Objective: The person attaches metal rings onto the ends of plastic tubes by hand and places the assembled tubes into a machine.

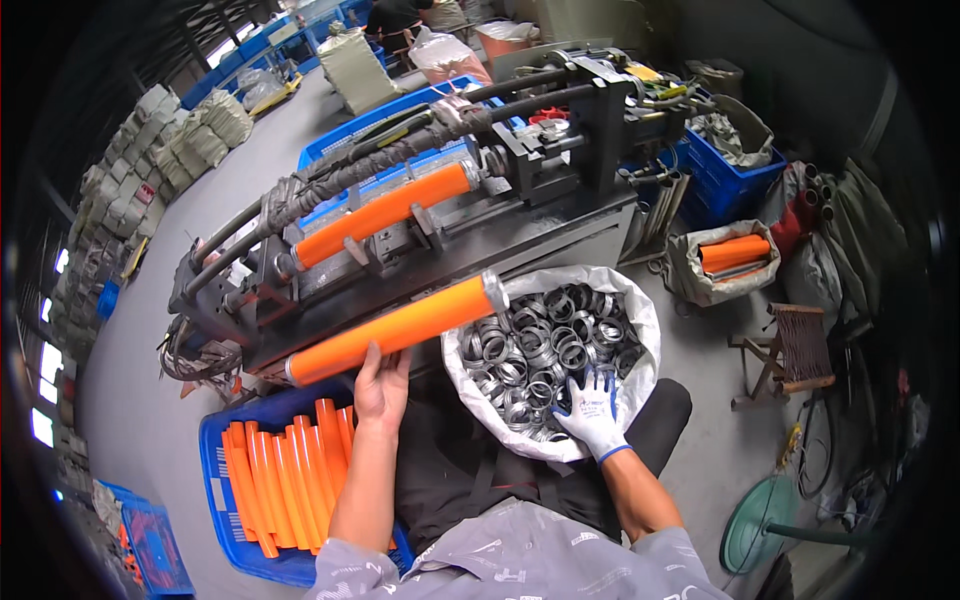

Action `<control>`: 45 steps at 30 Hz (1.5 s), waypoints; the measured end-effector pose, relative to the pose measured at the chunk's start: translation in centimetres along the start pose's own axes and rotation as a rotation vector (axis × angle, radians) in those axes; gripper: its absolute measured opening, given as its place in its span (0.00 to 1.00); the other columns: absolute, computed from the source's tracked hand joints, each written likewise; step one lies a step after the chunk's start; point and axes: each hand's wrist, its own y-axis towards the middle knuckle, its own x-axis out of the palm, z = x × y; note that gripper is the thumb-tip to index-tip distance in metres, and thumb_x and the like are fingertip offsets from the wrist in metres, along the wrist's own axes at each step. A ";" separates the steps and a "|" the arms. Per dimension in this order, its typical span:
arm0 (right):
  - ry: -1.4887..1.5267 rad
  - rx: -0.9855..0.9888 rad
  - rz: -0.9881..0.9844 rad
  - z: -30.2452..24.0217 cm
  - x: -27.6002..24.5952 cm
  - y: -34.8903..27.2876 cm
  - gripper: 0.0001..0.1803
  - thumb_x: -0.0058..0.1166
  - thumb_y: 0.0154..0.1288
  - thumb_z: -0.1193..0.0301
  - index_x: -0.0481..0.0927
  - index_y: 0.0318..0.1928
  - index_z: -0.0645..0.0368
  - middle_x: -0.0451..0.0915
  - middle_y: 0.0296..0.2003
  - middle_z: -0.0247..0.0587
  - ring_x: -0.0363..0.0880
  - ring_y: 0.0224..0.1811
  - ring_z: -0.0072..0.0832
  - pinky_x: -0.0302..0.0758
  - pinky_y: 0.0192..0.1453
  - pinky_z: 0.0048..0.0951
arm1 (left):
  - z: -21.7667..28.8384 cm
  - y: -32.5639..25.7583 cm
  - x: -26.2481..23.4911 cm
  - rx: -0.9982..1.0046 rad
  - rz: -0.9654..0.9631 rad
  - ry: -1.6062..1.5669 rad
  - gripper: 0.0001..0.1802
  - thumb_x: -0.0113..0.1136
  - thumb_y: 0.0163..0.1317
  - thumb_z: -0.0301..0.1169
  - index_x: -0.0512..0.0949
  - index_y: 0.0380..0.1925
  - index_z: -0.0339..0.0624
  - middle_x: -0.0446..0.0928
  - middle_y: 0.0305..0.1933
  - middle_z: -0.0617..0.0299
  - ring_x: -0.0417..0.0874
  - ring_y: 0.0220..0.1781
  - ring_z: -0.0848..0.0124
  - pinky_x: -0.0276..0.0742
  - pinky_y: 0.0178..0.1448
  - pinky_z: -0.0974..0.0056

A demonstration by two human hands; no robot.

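My bare left hand (382, 388) holds up an orange tube (395, 328) from below, in front of the machine. Silver metal rings cap both ends of this tube. In a white-blue glove, my right hand (594, 408) rests on a heap of metal rings (535, 345), its fingers spread. The rings fill a white woven sack (650, 330) standing between my knees. A second orange tube (385, 213) lies clamped lengthwise in the black machine (460, 250), just beyond the held one.
At the lower left, a blue crate (215, 470) holds several orange tubes (290, 480). To the right stand a bag with orange pieces (725, 265), a small folding stool (800, 350) and a round green base (760, 520). A blue bin (735, 185) sits behind the machine's right end.
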 end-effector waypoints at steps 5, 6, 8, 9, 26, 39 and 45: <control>0.000 0.000 -0.016 0.0 -0.2 0.0 0.44 0.60 0.58 0.43 0.72 0.68 0.58 0.56 0.72 0.70 0.50 0.77 0.61 0.37 0.81 0.58 | -0.6 6.4 2.6 -0.005 -0.022 0.037 0.19 0.64 0.69 0.36 0.76 0.56 0.42 0.78 0.58 0.61 0.76 0.64 0.67 0.72 0.71 0.58; -0.004 0.003 -0.030 -0.1 -0.3 0.0 0.44 0.61 0.57 0.43 0.72 0.68 0.57 0.56 0.73 0.70 0.50 0.77 0.60 0.37 0.81 0.58 | -0.5 7.5 3.6 0.020 -0.032 0.047 0.19 0.64 0.69 0.36 0.76 0.56 0.42 0.77 0.59 0.61 0.77 0.64 0.67 0.72 0.70 0.58; -0.006 -0.003 -0.024 0.1 0.1 0.1 0.44 0.61 0.57 0.43 0.72 0.68 0.57 0.55 0.73 0.69 0.51 0.77 0.60 0.38 0.81 0.59 | 0.2 9.8 5.8 0.065 -0.028 0.058 0.21 0.64 0.69 0.36 0.74 0.59 0.43 0.76 0.61 0.60 0.75 0.66 0.66 0.70 0.71 0.56; -0.002 -0.006 -0.020 0.2 0.3 0.1 0.44 0.61 0.57 0.43 0.72 0.68 0.57 0.55 0.73 0.69 0.51 0.77 0.60 0.37 0.81 0.59 | 0.6 10.8 7.0 0.089 -0.024 0.058 0.23 0.64 0.69 0.37 0.74 0.60 0.43 0.76 0.62 0.60 0.74 0.67 0.65 0.68 0.73 0.55; -0.017 -0.028 -0.008 -0.1 0.5 0.6 0.47 0.60 0.55 0.41 0.71 0.69 0.57 0.54 0.74 0.68 0.51 0.77 0.58 0.36 0.82 0.57 | -0.1 24.5 6.6 0.037 0.343 0.204 0.24 0.70 0.60 0.53 0.78 0.52 0.60 0.84 0.52 0.71 0.82 0.57 0.73 0.64 0.62 0.55; -0.011 0.008 -0.043 -0.3 -0.4 0.2 0.47 0.61 0.55 0.40 0.72 0.69 0.56 0.56 0.73 0.66 0.51 0.77 0.60 0.42 0.81 0.56 | -1.3 23.0 7.7 0.061 0.390 0.227 0.31 0.65 0.67 0.49 0.69 0.65 0.52 0.77 0.63 0.60 0.80 0.64 0.58 0.60 0.70 0.44; -0.019 -0.006 -0.049 0.1 0.3 0.0 0.48 0.59 0.56 0.39 0.70 0.70 0.57 0.53 0.74 0.66 0.48 0.79 0.57 0.35 0.82 0.55 | -1.0 14.9 6.7 0.080 0.190 0.584 0.38 0.57 0.72 0.50 0.62 0.70 0.34 0.70 0.69 0.46 0.73 0.70 0.53 0.64 0.73 0.47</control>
